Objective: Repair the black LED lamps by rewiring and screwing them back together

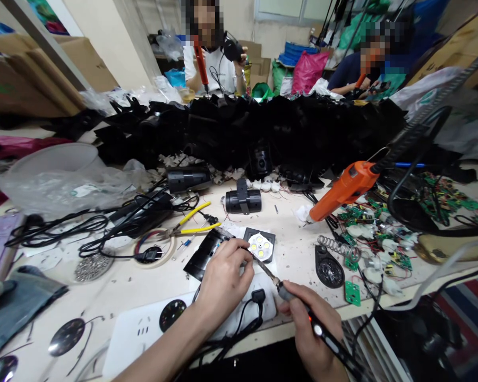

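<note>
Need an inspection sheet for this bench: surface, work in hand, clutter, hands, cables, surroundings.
Surface: pale table, specked with small scraps.
Work in hand: LED board over a black square piece; soldering iron tip at the board's edge, contact unclear.
Clutter: yellow-handled pliers, orange electric screwdriver, coil spring, green circuit boards, heap of black parts.
Hands: left hand has fingers at the LED board, grip unclear; right hand grips the soldering iron.
Cables: black cords tangled at left; black plug at the white power strip.
Surroundings: two people beyond the heap; cardboard at far left.
</note>
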`<state>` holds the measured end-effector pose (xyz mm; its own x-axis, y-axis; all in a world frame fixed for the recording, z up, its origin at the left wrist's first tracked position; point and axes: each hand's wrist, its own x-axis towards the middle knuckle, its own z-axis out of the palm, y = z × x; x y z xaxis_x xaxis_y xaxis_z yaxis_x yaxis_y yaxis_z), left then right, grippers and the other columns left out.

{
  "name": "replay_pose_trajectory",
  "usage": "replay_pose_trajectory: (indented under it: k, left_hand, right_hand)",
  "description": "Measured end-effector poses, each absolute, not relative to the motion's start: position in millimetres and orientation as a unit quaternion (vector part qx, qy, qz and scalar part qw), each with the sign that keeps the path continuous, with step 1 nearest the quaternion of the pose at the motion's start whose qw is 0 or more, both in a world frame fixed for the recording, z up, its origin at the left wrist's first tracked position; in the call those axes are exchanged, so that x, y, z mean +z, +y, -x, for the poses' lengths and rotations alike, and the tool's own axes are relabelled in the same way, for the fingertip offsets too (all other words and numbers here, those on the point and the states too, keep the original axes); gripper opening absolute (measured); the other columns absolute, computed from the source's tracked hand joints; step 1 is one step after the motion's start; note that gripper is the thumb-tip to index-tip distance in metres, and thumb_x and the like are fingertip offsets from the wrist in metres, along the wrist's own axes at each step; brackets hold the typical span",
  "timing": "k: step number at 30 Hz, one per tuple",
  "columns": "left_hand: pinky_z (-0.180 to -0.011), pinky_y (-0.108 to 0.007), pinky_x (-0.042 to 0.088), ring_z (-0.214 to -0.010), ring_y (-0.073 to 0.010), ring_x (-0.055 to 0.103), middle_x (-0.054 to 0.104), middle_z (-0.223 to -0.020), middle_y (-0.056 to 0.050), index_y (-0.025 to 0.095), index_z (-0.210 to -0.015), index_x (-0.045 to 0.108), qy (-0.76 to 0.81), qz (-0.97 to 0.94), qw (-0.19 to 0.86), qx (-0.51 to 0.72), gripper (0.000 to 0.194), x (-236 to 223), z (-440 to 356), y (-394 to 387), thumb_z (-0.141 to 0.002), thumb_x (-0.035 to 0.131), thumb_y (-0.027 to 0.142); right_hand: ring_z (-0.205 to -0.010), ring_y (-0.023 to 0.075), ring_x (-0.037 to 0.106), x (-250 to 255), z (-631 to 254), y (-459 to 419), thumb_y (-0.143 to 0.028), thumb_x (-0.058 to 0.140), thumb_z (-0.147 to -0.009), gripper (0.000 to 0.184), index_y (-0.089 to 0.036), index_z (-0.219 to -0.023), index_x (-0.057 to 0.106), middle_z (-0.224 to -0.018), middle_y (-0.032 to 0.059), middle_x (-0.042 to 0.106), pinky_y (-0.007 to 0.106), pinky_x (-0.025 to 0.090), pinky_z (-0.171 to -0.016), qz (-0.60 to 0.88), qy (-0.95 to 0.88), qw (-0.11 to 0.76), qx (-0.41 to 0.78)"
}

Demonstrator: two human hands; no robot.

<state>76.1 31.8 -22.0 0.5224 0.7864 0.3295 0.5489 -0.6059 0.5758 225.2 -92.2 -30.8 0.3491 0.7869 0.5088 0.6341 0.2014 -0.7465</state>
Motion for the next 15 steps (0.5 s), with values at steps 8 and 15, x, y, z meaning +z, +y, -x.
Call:
replay_pose_trajectory:
  k: [8, 15]
  left_hand:
    - [-0.078, -0.034, 0.054, -0.09, -0.0205, 0.063, 0.066, -0.099, -0.006, 0.02, -0.08, 0.062, 0.388, -0.843, 0.217, 0.304, 0.013, -22.3, -75.0, 32.6, -0.083, 0.052, 0.012]
    - [-0.078, -0.033, 0.054, -0.09, -0.0206, 0.063, 0.066, -0.098, -0.007, 0.019, -0.08, 0.062, 0.381, -0.848, 0.212, 0.303, 0.013, -23.4, -76.0, 33.8, -0.085, 0.052, 0.013]
  right_hand:
    - [-0.054, 0.017, 0.069, -29.1, -228.9, -107.7, -0.023, 0.057, -0.088, 0.019, -0.02, -0.1, 0.071, -0.069, 0.0022, 0.074, 0.029, 0.059, -0.06, 0.653, -0.516, 0.552, 0.047]
    - [-0.06, 0.0162, 0.071, -32.8, -225.8, -100.2, -0.019, 0.057, -0.088, 0.022, -0.019, -0.107, 0.068, -0.077, 0.003, 0.075, 0.026, 0.06, -0.059, 0.631, -0.574, 0.519, 0.058]
